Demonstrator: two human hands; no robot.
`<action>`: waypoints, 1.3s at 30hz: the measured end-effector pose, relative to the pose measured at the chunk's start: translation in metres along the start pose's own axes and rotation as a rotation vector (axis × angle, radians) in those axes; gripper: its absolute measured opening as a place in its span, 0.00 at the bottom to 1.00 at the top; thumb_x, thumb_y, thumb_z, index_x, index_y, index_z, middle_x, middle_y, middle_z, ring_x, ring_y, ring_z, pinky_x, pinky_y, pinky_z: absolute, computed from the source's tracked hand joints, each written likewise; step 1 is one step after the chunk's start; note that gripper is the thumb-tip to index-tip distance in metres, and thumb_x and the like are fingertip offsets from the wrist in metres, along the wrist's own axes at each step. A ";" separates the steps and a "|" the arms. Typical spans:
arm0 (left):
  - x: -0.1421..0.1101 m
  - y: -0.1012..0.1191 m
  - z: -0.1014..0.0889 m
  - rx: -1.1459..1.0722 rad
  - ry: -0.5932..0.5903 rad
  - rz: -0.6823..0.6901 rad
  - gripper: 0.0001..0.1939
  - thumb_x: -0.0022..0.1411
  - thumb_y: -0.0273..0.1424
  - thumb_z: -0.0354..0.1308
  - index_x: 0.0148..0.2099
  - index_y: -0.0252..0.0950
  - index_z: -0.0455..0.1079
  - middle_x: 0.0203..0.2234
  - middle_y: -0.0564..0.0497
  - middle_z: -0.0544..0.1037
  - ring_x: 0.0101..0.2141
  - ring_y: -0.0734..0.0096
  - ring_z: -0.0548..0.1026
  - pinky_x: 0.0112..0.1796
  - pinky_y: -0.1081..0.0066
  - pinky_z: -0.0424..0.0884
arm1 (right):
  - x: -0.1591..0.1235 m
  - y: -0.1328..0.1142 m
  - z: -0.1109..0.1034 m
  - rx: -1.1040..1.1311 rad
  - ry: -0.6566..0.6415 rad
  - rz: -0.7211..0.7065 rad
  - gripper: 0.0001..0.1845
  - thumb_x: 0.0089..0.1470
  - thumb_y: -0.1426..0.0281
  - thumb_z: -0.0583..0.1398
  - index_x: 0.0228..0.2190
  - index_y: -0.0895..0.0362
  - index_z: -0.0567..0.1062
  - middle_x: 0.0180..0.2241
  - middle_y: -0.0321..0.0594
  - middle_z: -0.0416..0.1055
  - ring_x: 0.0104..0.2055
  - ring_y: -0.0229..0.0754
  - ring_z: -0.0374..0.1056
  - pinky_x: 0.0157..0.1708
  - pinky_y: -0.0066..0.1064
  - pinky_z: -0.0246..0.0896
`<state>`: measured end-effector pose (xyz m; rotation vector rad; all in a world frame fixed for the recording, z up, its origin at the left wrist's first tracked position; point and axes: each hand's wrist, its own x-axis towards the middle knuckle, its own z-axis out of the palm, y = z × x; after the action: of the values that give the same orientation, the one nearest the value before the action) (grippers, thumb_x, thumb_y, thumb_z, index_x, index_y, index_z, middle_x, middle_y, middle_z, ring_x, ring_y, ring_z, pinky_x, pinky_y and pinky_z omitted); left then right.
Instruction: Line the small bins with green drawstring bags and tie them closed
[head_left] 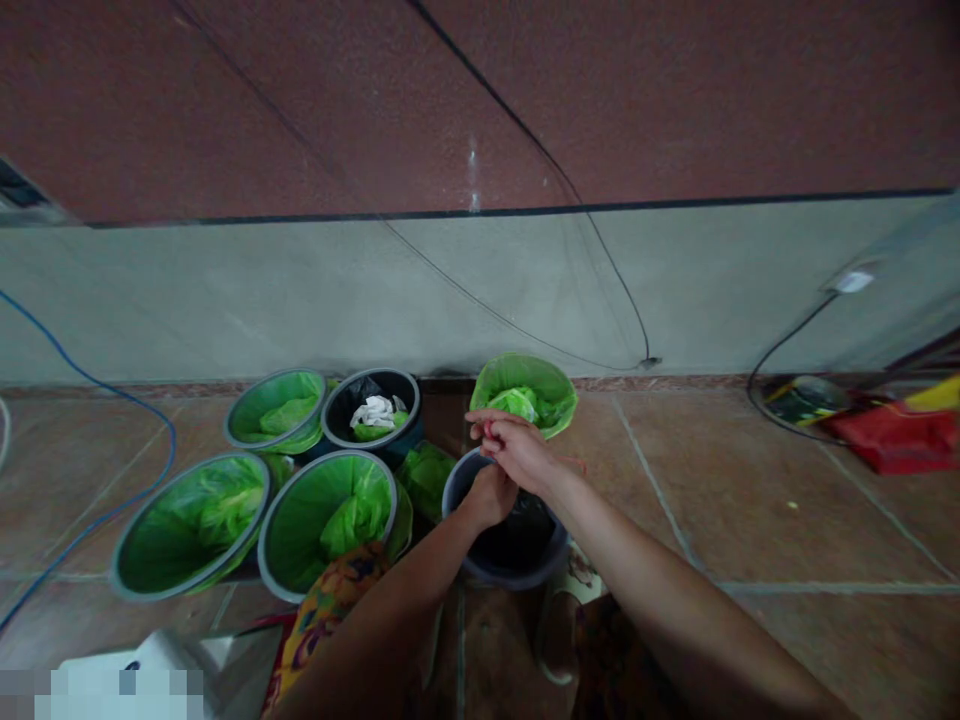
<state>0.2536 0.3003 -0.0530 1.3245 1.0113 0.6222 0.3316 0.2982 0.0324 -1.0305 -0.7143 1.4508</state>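
Both of my hands are close together over a grey bin [451,490] standing between my feet, with dark black plastic [517,535] inside it. My left hand [493,494] is closed near the bin's far rim, partly behind the right one. Above and just to its right, my right hand [523,450] has its fingers drawn together and pointing left. A small red spot [490,428] shows at the right fingers; I cannot tell what it is. What either hand holds is hidden or too small to name. Just beyond them is a green-lined bin [559,385] with crumpled green plastic in it.
Several bins with green liners, such as the near-left one [124,555], stand to the left. A black-lined bin [414,400] holds white and green scraps. A wall [225,290] runs behind. A blue hose [169,430] crosses the floor left; a red object [892,440] lies right.
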 end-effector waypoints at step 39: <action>0.006 0.006 -0.030 0.196 0.123 -0.144 0.15 0.63 0.29 0.54 0.27 0.33 0.78 0.22 0.49 0.80 0.25 0.73 0.73 0.31 0.74 0.64 | 0.000 0.000 -0.074 -1.621 -0.308 0.190 0.15 0.56 0.73 0.55 0.29 0.57 0.83 0.28 0.41 0.77 0.28 0.39 0.66 0.28 0.27 0.54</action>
<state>0.2311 0.3208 -0.0471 1.3818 1.2822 0.5097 0.3978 0.2888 0.0007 -2.0780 -2.2118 0.9783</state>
